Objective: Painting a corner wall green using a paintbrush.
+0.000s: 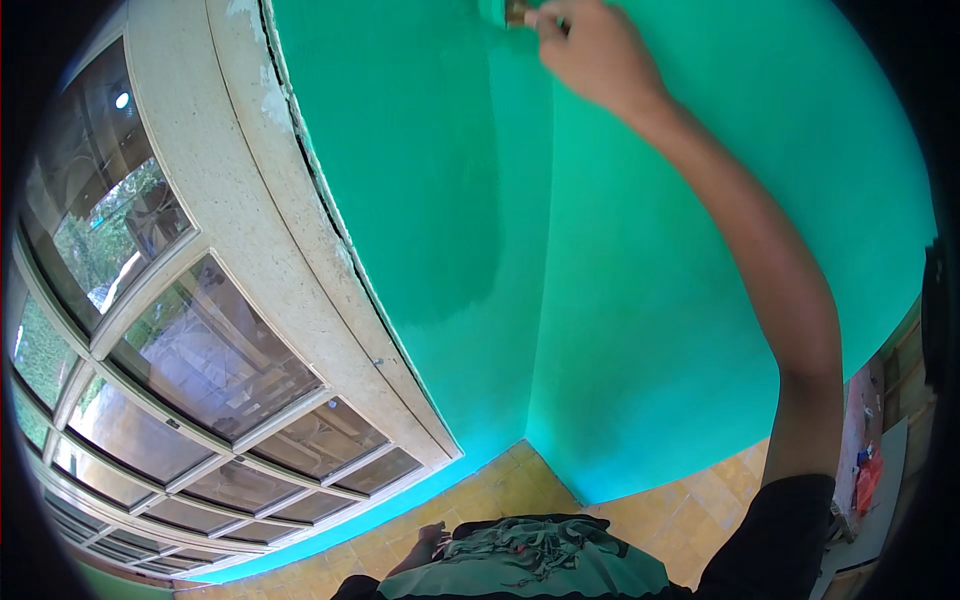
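Note:
My right hand [597, 55] is raised high against the green wall [640, 250], its fingers closed round a paintbrush [517, 13]. Only part of the brush shows at the upper edge of the view, close to the corner where two walls meet. Left of the brush, a darker green patch [420, 180] of paint covers the wall section beside the window frame, with an uneven lower edge. Down by my body hangs my left hand [432, 533], small in view, fingers loosely out and nothing seen in them.
A white wooden window frame [250, 180] with several glass panes fills the left side; a rough crack runs along its edge. Yellowish floor tiles [500, 485] lie below. At the far right stand shelf-like boards [890, 480] with a red item [869, 480].

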`<action>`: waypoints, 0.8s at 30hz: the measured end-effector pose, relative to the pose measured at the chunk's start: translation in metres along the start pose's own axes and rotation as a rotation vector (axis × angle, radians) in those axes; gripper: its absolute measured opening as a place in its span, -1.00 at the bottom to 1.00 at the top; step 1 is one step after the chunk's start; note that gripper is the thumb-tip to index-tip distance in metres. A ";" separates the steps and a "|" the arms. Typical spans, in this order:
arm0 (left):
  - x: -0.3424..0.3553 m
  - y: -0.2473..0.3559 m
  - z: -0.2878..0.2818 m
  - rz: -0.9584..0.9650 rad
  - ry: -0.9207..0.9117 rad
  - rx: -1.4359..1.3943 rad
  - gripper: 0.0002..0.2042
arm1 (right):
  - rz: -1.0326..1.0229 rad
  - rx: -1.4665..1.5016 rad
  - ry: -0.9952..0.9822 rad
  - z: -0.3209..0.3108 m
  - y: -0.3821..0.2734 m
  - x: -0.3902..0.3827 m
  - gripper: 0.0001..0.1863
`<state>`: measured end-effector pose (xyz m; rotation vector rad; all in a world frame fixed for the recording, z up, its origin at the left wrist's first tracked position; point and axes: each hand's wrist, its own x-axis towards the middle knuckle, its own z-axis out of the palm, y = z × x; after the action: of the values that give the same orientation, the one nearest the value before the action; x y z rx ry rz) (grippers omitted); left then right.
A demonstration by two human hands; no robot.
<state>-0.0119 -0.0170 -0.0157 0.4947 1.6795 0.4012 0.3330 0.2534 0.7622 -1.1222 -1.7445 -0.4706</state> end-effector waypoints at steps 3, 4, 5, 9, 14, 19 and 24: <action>0.004 -0.007 -0.002 0.008 -0.002 -0.013 -0.73 | -0.155 -0.107 -0.187 0.037 0.008 -0.044 -0.76; 0.004 -0.008 -0.001 0.007 0.004 -0.024 -0.73 | -0.152 -0.138 -0.325 0.039 -0.001 -0.061 -0.76; 0.006 -0.010 0.002 0.008 0.001 -0.025 -0.73 | -0.142 -0.181 -0.463 0.036 -0.006 -0.071 -0.76; 0.008 -0.021 0.003 0.013 0.003 -0.036 -0.73 | -0.082 -0.280 -0.806 0.020 -0.015 -0.057 -0.81; 0.009 -0.016 0.005 0.017 0.007 -0.052 -0.73 | -0.186 -0.332 -0.385 -0.011 -0.028 0.009 -0.85; 0.007 -0.024 -0.003 0.003 0.002 -0.059 -0.73 | -0.152 -0.266 0.061 -0.036 -0.053 0.026 -0.68; 0.011 -0.019 0.000 -0.001 -0.006 -0.064 -0.73 | -0.261 -0.223 -0.111 0.030 -0.021 -0.020 -0.83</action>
<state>-0.0150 -0.0274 -0.0349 0.4475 1.6553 0.4515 0.3016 0.2554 0.7345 -1.0944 -1.9840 -0.7915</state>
